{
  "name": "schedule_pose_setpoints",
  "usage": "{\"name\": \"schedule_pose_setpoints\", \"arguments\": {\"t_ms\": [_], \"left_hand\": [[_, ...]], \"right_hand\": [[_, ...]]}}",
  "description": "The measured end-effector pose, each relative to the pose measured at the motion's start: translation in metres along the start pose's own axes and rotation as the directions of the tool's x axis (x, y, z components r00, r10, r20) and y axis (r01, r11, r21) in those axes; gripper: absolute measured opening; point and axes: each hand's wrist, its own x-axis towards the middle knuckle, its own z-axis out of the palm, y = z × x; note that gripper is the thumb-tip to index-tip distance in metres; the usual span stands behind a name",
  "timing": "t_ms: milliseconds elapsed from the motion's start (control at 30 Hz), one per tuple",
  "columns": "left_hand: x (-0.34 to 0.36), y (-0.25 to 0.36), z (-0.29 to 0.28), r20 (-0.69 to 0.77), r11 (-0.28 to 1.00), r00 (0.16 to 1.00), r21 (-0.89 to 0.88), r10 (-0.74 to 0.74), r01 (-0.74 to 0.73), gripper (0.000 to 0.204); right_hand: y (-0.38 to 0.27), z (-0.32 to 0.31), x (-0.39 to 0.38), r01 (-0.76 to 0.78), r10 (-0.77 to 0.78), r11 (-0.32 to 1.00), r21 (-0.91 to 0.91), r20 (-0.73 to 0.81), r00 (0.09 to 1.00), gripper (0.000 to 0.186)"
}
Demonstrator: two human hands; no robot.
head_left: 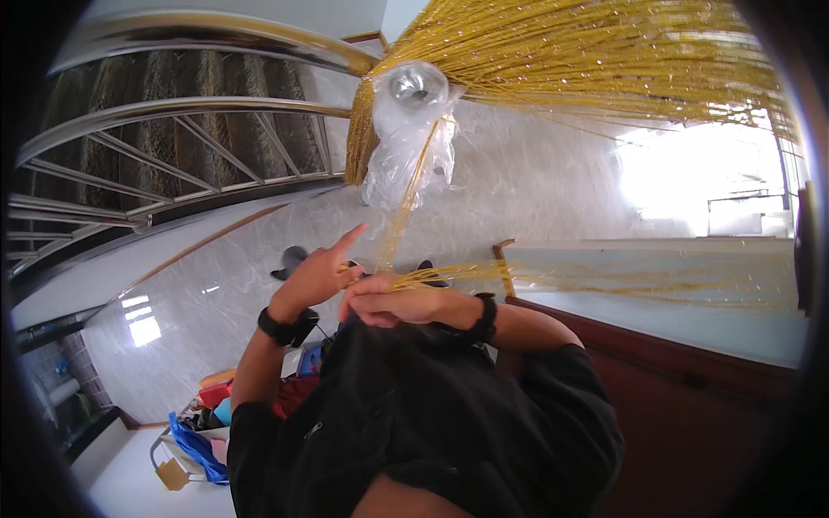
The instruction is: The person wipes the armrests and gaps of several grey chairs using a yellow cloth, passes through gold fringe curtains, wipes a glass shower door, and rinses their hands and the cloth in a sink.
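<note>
Fine glittery gold strands (587, 60) fan out across the top, beside a clear plastic wrapping (406, 164) around the railing's end. A thinner bundle runs down from there to my hands, with loose strands stretching off to the right. My left hand (324, 272) has its index finger stretched upward and its other fingers curled at the strands. Just right of it, my right hand (401, 302) is closed on the strands, its fingertips close to my left hand.
A curved metal railing (173, 104) borders dark stairs (224, 138) at upper left. Below lies a pale marble floor (199, 311). A dark red wooden surface (656, 397) is at lower right. Bags and mixed items (194, 445) sit at lower left; bright glare fills the upper right.
</note>
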Motion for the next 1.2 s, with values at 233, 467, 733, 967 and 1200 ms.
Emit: {"name": "schedule_pose_setpoints", "arguments": {"t_ms": [233,467,733,967,1200], "left_hand": [[0.081,0.08,0.081,0.099,0.827,0.862,0.246,0.497,-0.505,0.065],[0.118,0.118,0.147,0.083,0.815,0.815,0.033,0.574,-0.578,0.02],[0.103,0.1,0.178,-0.019,0.95,0.951,0.036,0.31,-0.309,0.019],[0.053,0.065,0.172,0.023,0.996,0.997,-0.055,0.069,-0.067,0.02],[-0.003,0.024,0.11,-0.28,0.971,0.954,-0.235,-0.107,0.039,0.025]], "right_hand": [[-0.031,0.032,-0.149,0.209,-0.21,0.971,-0.112,0.004,0.978,0.036],[-0.033,0.07,-0.325,0.612,-0.707,0.627,-0.482,-0.021,0.707,0.031],[-0.01,0.101,-0.474,0.851,-0.999,0.039,-0.524,-0.009,0.04,0.015],[0.004,0.044,-0.483,0.783,-0.974,0.037,-0.62,-0.197,-0.11,0.016],[-0.003,-0.02,-0.416,0.961,-0.859,0.116,-0.253,-0.51,-0.031,0.022]]}}
